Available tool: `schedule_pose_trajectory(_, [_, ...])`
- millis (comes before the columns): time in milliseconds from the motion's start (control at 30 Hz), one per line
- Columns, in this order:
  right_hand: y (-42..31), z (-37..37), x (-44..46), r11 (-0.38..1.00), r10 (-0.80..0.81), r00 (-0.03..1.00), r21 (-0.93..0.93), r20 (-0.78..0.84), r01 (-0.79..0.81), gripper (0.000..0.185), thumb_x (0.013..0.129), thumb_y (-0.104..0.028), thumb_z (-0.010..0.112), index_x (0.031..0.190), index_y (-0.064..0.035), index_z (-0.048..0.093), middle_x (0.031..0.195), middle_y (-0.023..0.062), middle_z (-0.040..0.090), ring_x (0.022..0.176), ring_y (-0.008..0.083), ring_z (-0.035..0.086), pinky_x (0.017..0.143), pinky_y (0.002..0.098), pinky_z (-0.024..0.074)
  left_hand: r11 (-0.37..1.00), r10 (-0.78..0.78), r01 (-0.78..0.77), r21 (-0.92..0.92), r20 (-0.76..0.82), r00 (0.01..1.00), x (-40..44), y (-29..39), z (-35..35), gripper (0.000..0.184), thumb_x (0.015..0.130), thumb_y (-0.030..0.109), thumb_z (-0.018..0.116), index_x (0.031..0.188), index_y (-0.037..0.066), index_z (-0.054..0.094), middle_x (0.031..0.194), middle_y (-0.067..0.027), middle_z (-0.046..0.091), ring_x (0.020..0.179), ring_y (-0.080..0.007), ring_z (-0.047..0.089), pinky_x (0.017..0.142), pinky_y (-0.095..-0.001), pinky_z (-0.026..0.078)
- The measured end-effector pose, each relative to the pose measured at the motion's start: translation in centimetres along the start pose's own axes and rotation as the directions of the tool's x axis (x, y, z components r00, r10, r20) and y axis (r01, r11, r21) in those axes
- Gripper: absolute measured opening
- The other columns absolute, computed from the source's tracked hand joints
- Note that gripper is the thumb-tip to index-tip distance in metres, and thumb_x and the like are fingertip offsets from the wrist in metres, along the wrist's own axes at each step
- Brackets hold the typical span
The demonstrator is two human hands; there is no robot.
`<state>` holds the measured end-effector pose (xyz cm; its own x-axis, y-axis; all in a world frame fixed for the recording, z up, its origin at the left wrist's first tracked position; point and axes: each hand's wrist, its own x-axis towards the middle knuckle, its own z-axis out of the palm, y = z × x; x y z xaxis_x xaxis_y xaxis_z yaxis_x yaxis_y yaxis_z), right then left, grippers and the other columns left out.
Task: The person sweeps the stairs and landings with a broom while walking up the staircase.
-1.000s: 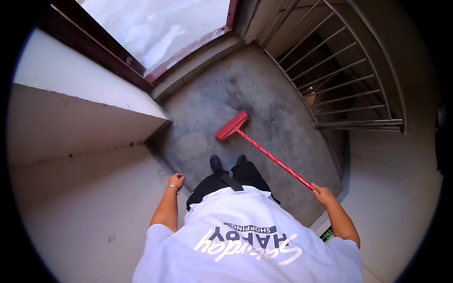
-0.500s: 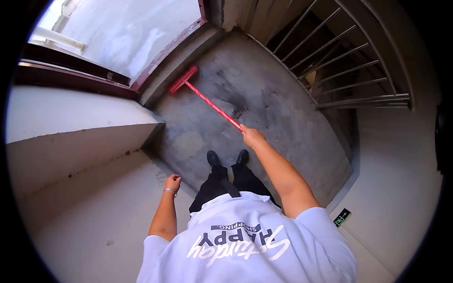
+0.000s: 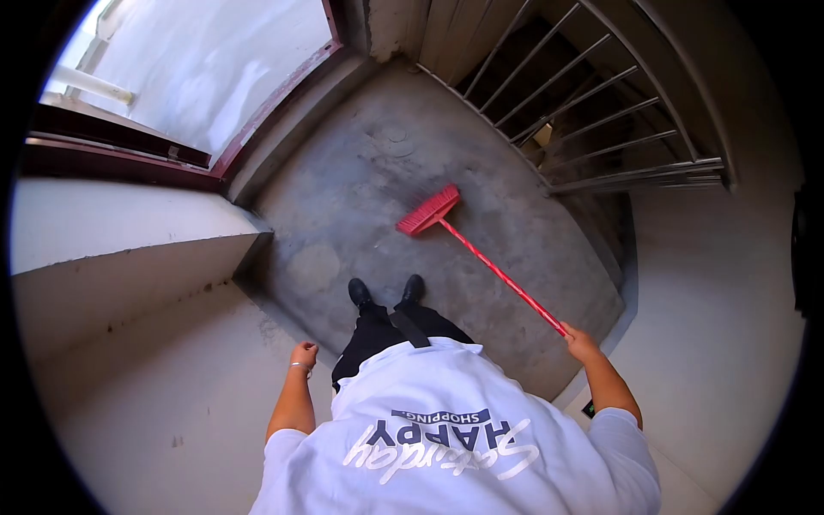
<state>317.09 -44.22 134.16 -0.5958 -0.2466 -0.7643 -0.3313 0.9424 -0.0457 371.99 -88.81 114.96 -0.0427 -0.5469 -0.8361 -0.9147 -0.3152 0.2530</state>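
Note:
My right hand (image 3: pixel 584 341) is wrapped round the end of a red broom (image 3: pixel 502 275), out to my right. The handle slants up and left to a wide red head with bristles (image 3: pixel 429 210), which is over the grey concrete floor (image 3: pixel 515 343) ahead of my feet. Whether the bristles press on the floor I cannot tell. My left hand (image 3: pixel 304 354) hangs at my left side, fingers curled in, with nothing seen in it. A bracelet (image 3: pixel 300 367) circles that wrist.
Metal stair railings (image 3: pixel 592 103) stand at the upper right. A doorway with a dark red frame (image 3: pixel 275 107) and raised sill is at the upper left. A white wall (image 3: pixel 137 215) juts in from the left. My black shoes (image 3: pixel 386 292) are on the floor, which has dark smudges.
My right hand has drawn back and to the right with the broom. The broom's head has come away from the door sill to the middle of the floor. My left hand has barely moved.

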Motion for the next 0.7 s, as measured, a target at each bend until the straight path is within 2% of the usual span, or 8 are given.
schedule_pose_trajectory(100, [1.2,-3.8,-5.5,0.993,0.106,0.994,-0.060,0.012,-0.105,0.040,0.090,-0.024,0.048,0.129,-0.0315,0.048,0.110,0.0173,0.060,0.102,0.0328,0.057,0.087,0.0385,0.0442,0.999,-0.023,0.022,-0.025,-0.010,1.000,-1.1,3.3,-1.2,0.026,0.077,0.020,0.060,0.093,0.000,0.064,0.079,-0.0133,0.066,0.059,-0.0192,0.062,0.057,-0.0315,0.050])
schedule_pose_trajectory(167, [2.5,-4.8,-8.3,0.988,0.137,0.990,-0.078,0.041,-0.134,0.041,0.090,-0.024,0.049,0.130,-0.0257,0.047,0.110,0.0169,0.060,0.103,0.0324,0.057,0.090,0.0374,0.0438,0.999,0.021,-0.020,-0.041,0.039,0.999,-0.6,4.1,-1.3,0.025,0.078,0.019,0.059,0.095,0.001,0.063,0.075,-0.0118,0.064,0.054,-0.0186,0.060,0.052,-0.0306,0.049])
schedule_pose_trajectory(200, [4.5,-3.7,-9.1,0.998,0.039,0.999,0.038,0.003,-0.039,0.041,0.090,-0.024,0.049,0.130,-0.0256,0.047,0.112,0.0153,0.060,0.104,0.0318,0.057,0.090,0.0368,0.0440,0.998,0.001,0.002,-0.062,0.040,0.999,-0.3,4.4,-1.4,0.025,0.079,0.019,0.059,0.096,0.001,0.062,0.074,-0.0107,0.063,0.052,-0.0182,0.059,0.049,-0.0301,0.048])
schedule_pose_trajectory(233, [5.2,-2.6,-9.5,0.996,0.077,0.997,0.054,-0.015,-0.076,0.041,0.090,-0.024,0.049,0.130,-0.0256,0.047,0.112,0.0153,0.060,0.104,0.0318,0.057,0.090,0.0368,0.0440,0.996,-0.018,0.021,-0.084,0.040,0.999,0.0,4.9,-1.2,0.025,0.079,0.018,0.059,0.097,0.001,0.062,0.073,-0.0095,0.062,0.050,-0.0179,0.058,0.046,-0.0296,0.047])
schedule_pose_trajectory(333, [3.6,1.0,-7.6,0.981,-0.081,0.992,0.166,-0.102,0.097,0.040,0.090,-0.025,0.048,0.130,-0.0268,0.046,0.109,0.0149,0.061,0.099,0.0326,0.059,0.086,0.0381,0.0456,0.997,-0.023,0.029,-0.069,0.087,0.996,0.3,5.8,-0.6,0.027,0.080,0.018,0.059,0.100,0.001,0.060,0.072,-0.0081,0.061,0.051,-0.0178,0.059,0.044,-0.0292,0.046])
schedule_pose_trajectory(433, [-2.4,5.0,-1.1,0.956,-0.158,0.980,0.229,-0.123,0.183,0.041,0.091,-0.028,0.046,0.132,-0.0297,0.043,0.103,0.0156,0.063,0.093,0.0346,0.060,0.082,0.0411,0.0469,0.999,-0.012,0.016,-0.050,0.083,0.996,0.1,6.4,-0.9,0.027,0.080,0.018,0.059,0.101,0.001,0.060,0.075,-0.0090,0.062,0.051,-0.0179,0.059,0.043,-0.0288,0.045])
schedule_pose_trajectory(533, [-11.5,7.7,8.0,0.934,-0.250,0.958,0.226,-0.142,0.277,0.042,0.092,-0.032,0.042,0.134,-0.0313,0.039,0.105,0.0175,0.061,0.093,0.0360,0.059,0.079,0.0439,0.0468,0.999,0.043,-0.044,0.006,0.087,0.995,-0.9,7.0,-1.6,0.022,0.082,0.020,0.057,0.099,0.006,0.061,0.079,-0.0057,0.063,0.058,-0.0179,0.062,0.048,-0.0302,0.047])
schedule_pose_trajectory(700, [-28.2,3.9,15.7,0.950,-0.248,0.965,0.173,-0.084,0.259,0.043,0.092,-0.031,0.042,0.134,-0.0307,0.039,0.113,0.0141,0.059,0.102,0.0336,0.057,0.084,0.0434,0.0459,0.999,0.046,-0.046,-0.019,0.004,0.999,-3.1,6.8,-3.6,0.023,0.082,0.019,0.055,0.100,0.006,0.061,0.079,-0.0061,0.063,0.057,-0.0173,0.061,0.049,-0.0290,0.047])
